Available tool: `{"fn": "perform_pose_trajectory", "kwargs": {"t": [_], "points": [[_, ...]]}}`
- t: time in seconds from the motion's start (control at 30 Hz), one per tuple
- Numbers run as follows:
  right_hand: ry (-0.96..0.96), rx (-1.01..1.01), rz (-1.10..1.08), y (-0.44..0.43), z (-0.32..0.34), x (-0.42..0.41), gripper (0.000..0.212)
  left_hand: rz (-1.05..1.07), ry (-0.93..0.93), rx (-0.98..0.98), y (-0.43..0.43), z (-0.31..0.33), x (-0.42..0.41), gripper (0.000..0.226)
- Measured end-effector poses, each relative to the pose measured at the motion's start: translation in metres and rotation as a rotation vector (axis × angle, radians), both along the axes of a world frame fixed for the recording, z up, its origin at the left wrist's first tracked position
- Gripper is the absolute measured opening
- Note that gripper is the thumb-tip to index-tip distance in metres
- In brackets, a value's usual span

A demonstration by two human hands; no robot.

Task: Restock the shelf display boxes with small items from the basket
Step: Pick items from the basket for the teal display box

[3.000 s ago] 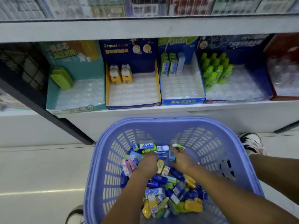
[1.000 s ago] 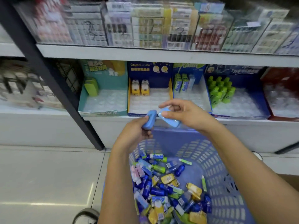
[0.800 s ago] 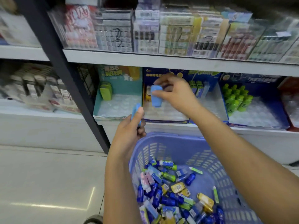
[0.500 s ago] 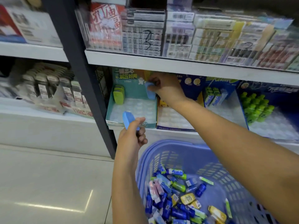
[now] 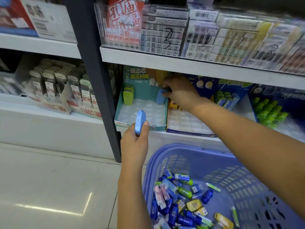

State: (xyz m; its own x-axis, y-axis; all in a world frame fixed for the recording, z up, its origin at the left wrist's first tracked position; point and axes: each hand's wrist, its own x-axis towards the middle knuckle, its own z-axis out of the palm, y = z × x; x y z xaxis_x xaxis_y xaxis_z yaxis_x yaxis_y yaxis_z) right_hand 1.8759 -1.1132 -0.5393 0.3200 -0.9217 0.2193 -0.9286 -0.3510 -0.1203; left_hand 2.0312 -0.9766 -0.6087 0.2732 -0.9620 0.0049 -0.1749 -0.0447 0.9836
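Right hand point(image 5: 180, 93) grips a blue item point(image 5: 160, 96) at the teal display box's point(image 5: 140, 125) back-right corner, seemingly seated. Left hand point(image 5: 135, 142) clenches a second blue item point(image 5: 140, 120) at the box front. Basket point(image 5: 206, 156) at 5 o'clock.

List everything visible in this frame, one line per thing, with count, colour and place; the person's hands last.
Teal display box: one, lower shelf, far left.
Green items: few, upright, box's back left.
Blue item: one, box's back right.
Second blue item: one, in left hand.
Navy-yellow box: one, right of teal.
Green bottles: cluster, far-right box.
Basket: one, lavender, bottom right.
Mixed small items: many, in basket.
Left hand: before teal box.
Right hand: on blue item.
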Motion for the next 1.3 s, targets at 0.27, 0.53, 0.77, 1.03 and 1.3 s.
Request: {"fn": "perform_pose_trajectory", "kwargs": {"t": [0.27, 0.53, 0.77, 1.03, 1.3], "points": [[0.241, 0.017, -0.005, -0.002, 0.004, 0.013, 0.02, -0.018, 0.024, 0.048, -0.002, 0.002, 0.003, 0.041], [0.141, 0.135, -0.099, 0.005, 0.003, 0.019, 0.022, 0.003, 0.012, 0.0, -0.002, 0.011, 0.0, 0.025], [-0.138, 0.186, 0.11, 0.054, 0.027, 0.027, 0.041, 0.071, -0.067, -0.084, -0.001, 0.023, 0.006, 0.019], [-0.128, 0.103, 0.386, 0.085, 0.039, 0.022, 0.028, 0.022, -0.122, -0.209, -0.01, 0.033, -0.001, 0.026], [-0.251, 0.061, 0.013, 0.03, 0.004, 0.004, 0.028, -0.304, -0.797, -0.104, -0.018, 0.017, -0.03, 0.04]]}}
